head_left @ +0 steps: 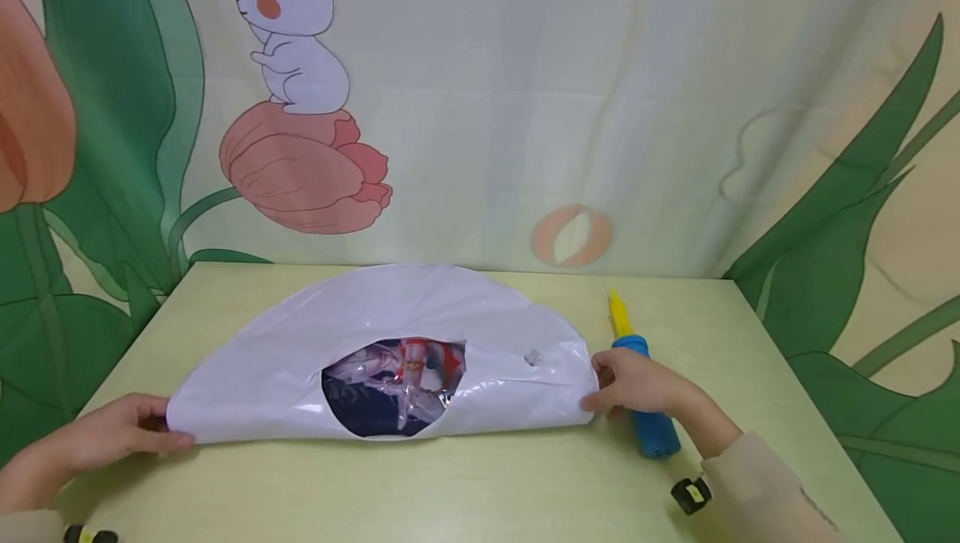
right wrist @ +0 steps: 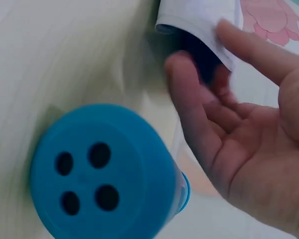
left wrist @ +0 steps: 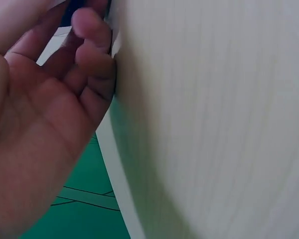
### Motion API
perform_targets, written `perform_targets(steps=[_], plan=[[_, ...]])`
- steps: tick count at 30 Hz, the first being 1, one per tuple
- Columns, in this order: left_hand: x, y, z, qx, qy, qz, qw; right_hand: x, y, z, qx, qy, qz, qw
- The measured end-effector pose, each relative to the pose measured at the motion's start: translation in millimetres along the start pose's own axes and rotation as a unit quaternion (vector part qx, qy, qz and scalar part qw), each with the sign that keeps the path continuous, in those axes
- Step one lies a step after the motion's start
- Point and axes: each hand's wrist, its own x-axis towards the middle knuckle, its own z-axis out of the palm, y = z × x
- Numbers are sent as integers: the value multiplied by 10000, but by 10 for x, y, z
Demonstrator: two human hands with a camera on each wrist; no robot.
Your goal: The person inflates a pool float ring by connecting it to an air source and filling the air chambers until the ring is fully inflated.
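Note:
A white glossy plastic inflatable [head_left: 420, 301] lies flat, folded into a half-round shape with its straight fold toward me. A cut-out at its middle shows a dark, red and clear printed layer [head_left: 390, 389]. Near its right end is a small clear valve [head_left: 532, 357]. My left hand [head_left: 101, 435] pinches the left corner, thumb in front. At the right corner, my right hand [head_left: 645, 381] holds the edge between thumb and fingers; the right wrist view shows its thumb [right wrist: 254, 50] over the white side and the dark underside below.
Just beneath my right hand lies a blue hand pump [head_left: 656, 435] with a yellow nozzle [head_left: 618, 314] pointing away. Its blue end, with several holes, is close to the palm in the right wrist view. A printed curtain [head_left: 480, 110] hangs behind the light wooden table [head_left: 480, 493].

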Motion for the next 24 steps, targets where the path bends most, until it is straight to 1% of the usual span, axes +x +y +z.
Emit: perform_targets(steps=[2, 4, 6, 7, 8, 10, 12, 13, 15, 16, 17, 18, 21, 23, 24], plan=[[-25, 8, 6, -61, 104, -148, 9998, 9, -15, -15, 256, 101, -232, 9994], [-36, 12, 15, -163, 231, -214, 9994, 25, -26, -20, 552, 183, -304, 9978], [-37, 13, 18, -357, 355, -197, 9985, 40, -39, -19, 855, 260, -326, 9955], [-35, 12, 17, -504, 427, -116, 9978, 45, -47, -16, 993, 292, -346, 9940], [-34, 8, 15, -695, 481, 28, 9964, 50, -54, -14, 1114, 342, -368, 9925], [-31, -3, 10, -1131, 535, 452, 9911, 54, -73, -12, 1359, 423, -459, 9887], [-23, -10, 1, -1682, 476, 943, 9801, 60, -85, -12, 1557, 461, -565, 9851], [-15, -9, -1, -1884, 439, 1163, 9742, 62, -92, -13, 1636, 467, -618, 9835], [7, 6, -5, -2112, 410, 1471, 9655, 74, -99, -17, 1785, 463, -693, 9804], [18, 20, -6, -2136, 437, 1550, 9636, 81, -100, -18, 1831, 468, -711, 9794], [29, 37, -8, -2104, 506, 1591, 9632, 88, -99, -20, 1850, 489, -707, 9790], [38, 53, -7, -2001, 592, 1608, 9647, 95, -99, -19, 1872, 518, -705, 9784], [53, 101, -14, -1663, 865, 1538, 9702, 109, -96, -13, 1909, 637, -652, 9774], [57, 127, -19, -1555, 1005, 1440, 9721, 116, -97, -4, 1954, 699, -624, 9762], [59, 137, -22, -1553, 1024, 1420, 9722, 118, -98, 1, 1984, 721, -605, 9756]])
